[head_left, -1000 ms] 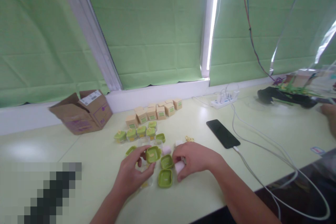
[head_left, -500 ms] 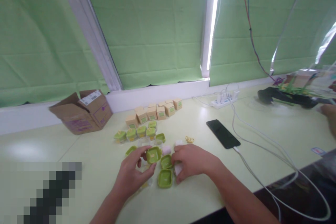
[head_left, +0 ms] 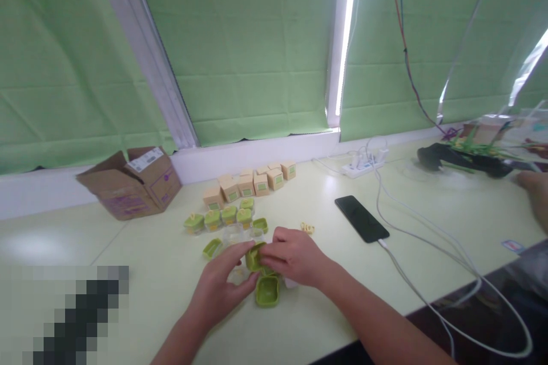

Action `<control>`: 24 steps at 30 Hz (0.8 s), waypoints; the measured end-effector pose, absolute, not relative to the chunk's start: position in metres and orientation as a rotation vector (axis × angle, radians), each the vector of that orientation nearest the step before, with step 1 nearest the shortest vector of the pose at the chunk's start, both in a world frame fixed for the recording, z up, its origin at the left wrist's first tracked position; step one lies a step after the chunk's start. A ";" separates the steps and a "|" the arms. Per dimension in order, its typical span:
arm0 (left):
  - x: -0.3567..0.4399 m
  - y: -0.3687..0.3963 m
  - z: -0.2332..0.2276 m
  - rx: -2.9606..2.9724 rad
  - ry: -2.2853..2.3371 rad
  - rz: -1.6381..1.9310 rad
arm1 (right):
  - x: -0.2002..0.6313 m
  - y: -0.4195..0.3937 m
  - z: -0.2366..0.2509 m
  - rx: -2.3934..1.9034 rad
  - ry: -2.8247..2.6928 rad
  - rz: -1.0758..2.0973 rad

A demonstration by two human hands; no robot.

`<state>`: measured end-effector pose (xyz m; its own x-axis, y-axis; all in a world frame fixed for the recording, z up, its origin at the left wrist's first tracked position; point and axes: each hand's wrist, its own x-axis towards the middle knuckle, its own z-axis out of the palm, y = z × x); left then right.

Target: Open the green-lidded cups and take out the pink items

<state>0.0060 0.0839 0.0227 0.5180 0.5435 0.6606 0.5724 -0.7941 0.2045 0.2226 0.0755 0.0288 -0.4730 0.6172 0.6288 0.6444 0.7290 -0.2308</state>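
Between the thumb and fingers of my left hand is a small square green lid, tilted with its hollow side toward me. My right hand has its bunched fingertips inside that lid; whatever they pinch is hidden. Just below, another green lid lies hollow side up on the table. A third green lid leans to the left of my hands, and a fourth green lid lies behind them. Clear plastic cups stand partly hidden behind my fingers. Small yellow loops lie beyond my right hand.
Several green-lidded cups stand behind, before a row of small cardboard boxes. An open carton sits at the left. To the right are a phone on a cable, a power strip and another person's hand.
My right hand has moved left and up from beside the lids, and its fingers now reach into the lid in my left hand. That lid has tilted toward the right hand.
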 end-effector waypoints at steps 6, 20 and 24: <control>0.008 0.083 0.020 -2.720 -0.960 -1.145 | 0.215 0.081 0.017 -0.970 -2.207 -0.224; 0.008 0.084 0.016 -2.664 -0.852 -1.091 | 0.211 0.084 0.016 -1.001 -2.311 -0.194; 0.008 0.085 0.016 -2.641 -0.835 -1.087 | 0.210 0.082 0.019 -0.986 -2.356 -0.209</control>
